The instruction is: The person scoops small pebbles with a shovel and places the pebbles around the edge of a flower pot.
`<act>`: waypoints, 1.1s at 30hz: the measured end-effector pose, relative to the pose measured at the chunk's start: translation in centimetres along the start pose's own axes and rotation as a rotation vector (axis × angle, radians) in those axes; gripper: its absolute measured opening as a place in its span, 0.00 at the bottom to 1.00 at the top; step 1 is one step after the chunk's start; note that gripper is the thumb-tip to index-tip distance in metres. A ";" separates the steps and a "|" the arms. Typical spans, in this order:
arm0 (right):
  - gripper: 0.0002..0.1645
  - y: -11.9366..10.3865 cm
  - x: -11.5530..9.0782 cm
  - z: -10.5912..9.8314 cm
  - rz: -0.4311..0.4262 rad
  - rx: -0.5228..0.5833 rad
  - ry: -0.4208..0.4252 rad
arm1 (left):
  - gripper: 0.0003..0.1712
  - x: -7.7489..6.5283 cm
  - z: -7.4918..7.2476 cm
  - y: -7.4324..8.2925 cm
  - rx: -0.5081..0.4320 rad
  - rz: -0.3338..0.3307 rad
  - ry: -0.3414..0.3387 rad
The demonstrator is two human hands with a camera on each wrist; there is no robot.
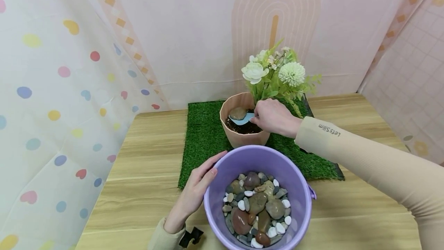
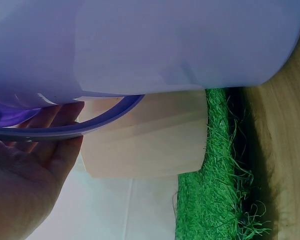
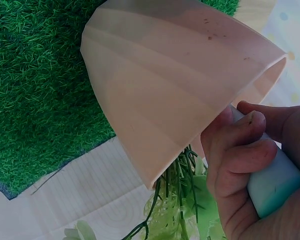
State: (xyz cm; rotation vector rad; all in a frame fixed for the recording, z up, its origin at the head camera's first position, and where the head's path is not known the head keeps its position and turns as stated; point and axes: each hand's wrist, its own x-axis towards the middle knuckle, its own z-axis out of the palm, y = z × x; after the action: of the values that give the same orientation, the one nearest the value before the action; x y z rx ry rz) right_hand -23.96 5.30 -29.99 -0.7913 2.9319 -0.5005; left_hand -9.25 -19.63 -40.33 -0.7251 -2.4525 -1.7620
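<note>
My right hand [image 1: 275,115] grips the pale blue-green handle [image 3: 275,187] of a small trowel, its fingers curled round it. The trowel's light blue blade [image 1: 245,119] reaches into a peach flower pot [image 1: 239,139] over dark soil [image 1: 244,128]. A smooth brown stone [image 1: 237,113] overlaps the blade inside the pot. White flowers with green leaves [image 1: 274,73] rise from the pot's right side. My left hand [image 1: 198,186] rests against the left side of a purple bucket [image 1: 257,150], fingers fairly straight. In the left wrist view the bucket's handle [image 2: 107,119] crosses those fingers.
Several pebbles and larger stones [image 1: 258,203] lie in the bucket. Under the pot is a green artificial turf mat [image 1: 201,138] on a wooden table [image 1: 152,157]. Patterned curtains [image 1: 173,41] hang behind and at both sides.
</note>
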 end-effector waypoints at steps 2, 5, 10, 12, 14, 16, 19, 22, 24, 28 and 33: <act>0.33 0.0 0.0 0.0 0.000 0.003 -0.002 | 0.27 0.0 0.1 0.0 0.000 0.000 0.001; 0.35 0.0 0.1 0.0 0.003 0.013 -0.008 | 0.27 0.0 0.0 0.0 -0.008 -0.002 -0.002; 0.36 0.0 0.4 0.0 0.013 0.011 -0.009 | 0.27 0.0 -0.1 0.0 -0.018 -0.004 -0.007; 0.36 -0.1 0.5 0.1 0.014 0.000 -0.002 | 0.27 0.0 -0.2 0.0 -0.023 0.000 -0.005; 0.36 -0.3 0.7 0.1 0.014 -0.013 0.003 | 0.27 0.0 -0.2 0.0 -0.029 0.004 -0.004; 0.36 -0.5 1.0 0.1 0.012 -0.028 0.002 | 0.27 0.0 -0.3 0.1 -0.035 0.006 -0.003; 0.35 -0.8 1.2 -0.1 0.013 -0.034 -0.022 | 0.27 0.0 -0.3 0.1 -0.034 0.004 -0.002; 0.35 -0.9 1.5 -0.4 0.012 -0.047 -0.050 | 0.27 0.0 -0.3 0.1 -0.031 0.005 -0.001; 0.34 -1.1 1.6 -0.6 0.018 -0.052 -0.081 | 0.27 0.0 -0.3 0.1 -0.029 0.006 -0.001; 0.33 -1.3 2.0 -1.0 0.041 -0.056 -0.159 | 0.27 0.0 -0.3 0.1 -0.022 0.010 -0.001; 0.35 -1.0 2.3 -1.5 0.128 0.000 -0.244 | 0.27 -0.1 -0.3 0.0 -0.019 0.008 -0.001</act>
State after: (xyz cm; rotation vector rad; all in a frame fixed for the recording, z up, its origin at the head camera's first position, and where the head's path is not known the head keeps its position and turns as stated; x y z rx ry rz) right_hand -25.68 3.73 -28.18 -0.6107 2.7342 -0.3649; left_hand -9.24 -19.90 -40.22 -0.7363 -2.4324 -1.7854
